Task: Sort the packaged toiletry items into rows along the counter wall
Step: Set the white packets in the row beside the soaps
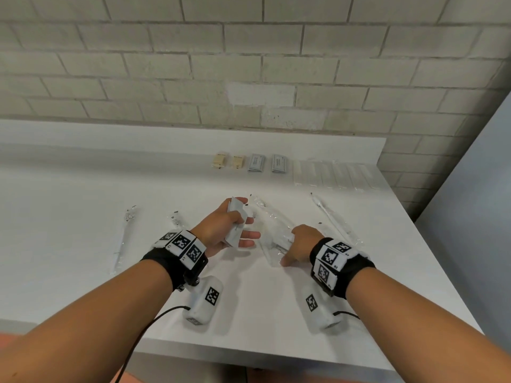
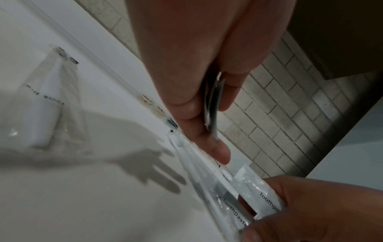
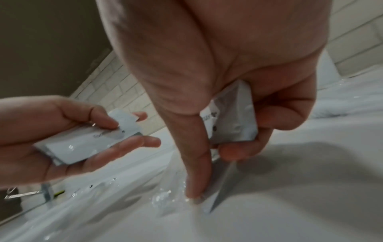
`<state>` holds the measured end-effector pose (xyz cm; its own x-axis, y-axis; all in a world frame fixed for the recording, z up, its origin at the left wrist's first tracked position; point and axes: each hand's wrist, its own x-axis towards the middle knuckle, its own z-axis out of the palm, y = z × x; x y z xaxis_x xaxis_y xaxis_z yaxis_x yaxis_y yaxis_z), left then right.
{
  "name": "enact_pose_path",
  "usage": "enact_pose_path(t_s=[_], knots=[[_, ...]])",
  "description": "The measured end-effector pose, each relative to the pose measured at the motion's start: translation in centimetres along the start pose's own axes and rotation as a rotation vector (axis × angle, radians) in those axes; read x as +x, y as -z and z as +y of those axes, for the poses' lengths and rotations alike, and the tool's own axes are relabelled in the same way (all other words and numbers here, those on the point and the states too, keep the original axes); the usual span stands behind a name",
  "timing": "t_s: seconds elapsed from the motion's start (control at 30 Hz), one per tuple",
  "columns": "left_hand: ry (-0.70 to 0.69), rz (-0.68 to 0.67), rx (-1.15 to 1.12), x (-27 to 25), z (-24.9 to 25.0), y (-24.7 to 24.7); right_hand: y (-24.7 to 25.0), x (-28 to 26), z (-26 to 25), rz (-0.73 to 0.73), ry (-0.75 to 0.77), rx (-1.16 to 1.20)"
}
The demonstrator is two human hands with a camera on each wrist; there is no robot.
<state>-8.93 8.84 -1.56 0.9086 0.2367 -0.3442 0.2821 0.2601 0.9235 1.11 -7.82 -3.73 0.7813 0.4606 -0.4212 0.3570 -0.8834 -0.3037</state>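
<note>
Left hand: your left hand (image 1: 221,230) is raised just above the counter, thumb and curled fingers clamped on a small stack of white sachets (image 1: 235,221); the left wrist view shows the stack edge-on, pinched between thumb and fingers (image 2: 211,106).
Right hand: your right hand (image 1: 300,243) is down at the counter, fingers curled round a white toothpaste sachet (image 3: 238,119), the thumb tip (image 3: 196,191) pressing on clear wrapping at the counter surface.
Sachet print: "Toothpa…" is legible on the sachet in your right hand (image 2: 267,199).
Loose pile: crinkled clear wrappers with white contents (image 1: 272,225) lie between and under your two hands, near the counter's middle.
Loose long packs, left: two clear-wrapped long items (image 1: 124,239) (image 1: 177,219) lie apart from each other, left of your left hand.
Loose long pack, right: one more (image 1: 331,217) lies diagonally, right of the pile.
Back row: along the wall stand two beige packets (image 1: 219,161) (image 1: 237,162), then two grey packets (image 1: 256,163) (image 1: 279,163), then a side-by-side set of clear long packs (image 1: 334,175) at the right end.
Counter: white counter (image 1: 83,189) with a low upstand, meeting a pale brick-tiled wall (image 1: 249,64).
Wrists: black bands with black-and-white marker tags on both wrists (image 1: 179,250) (image 1: 336,258).
</note>
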Motion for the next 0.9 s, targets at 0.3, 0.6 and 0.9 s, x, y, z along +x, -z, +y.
enact_pose_path(t_s=[0.3, 0.6, 0.9], knots=[[0.036, 0.020, -0.018, 0.0, -0.6, -0.1, 4.3, -1.7, 0.1, 0.056, 0.249, 0.389], [0.129, -0.087, -0.173, 0.0, 0.9, 1.2, 6.0, -2.4, -3.5, -0.274, 0.373, 0.561], [-0.062, 0.022, -0.169, 0.8, 3.2, 6.4, 5.9, 1.5, -8.9, -0.170, 0.333, 0.629]])
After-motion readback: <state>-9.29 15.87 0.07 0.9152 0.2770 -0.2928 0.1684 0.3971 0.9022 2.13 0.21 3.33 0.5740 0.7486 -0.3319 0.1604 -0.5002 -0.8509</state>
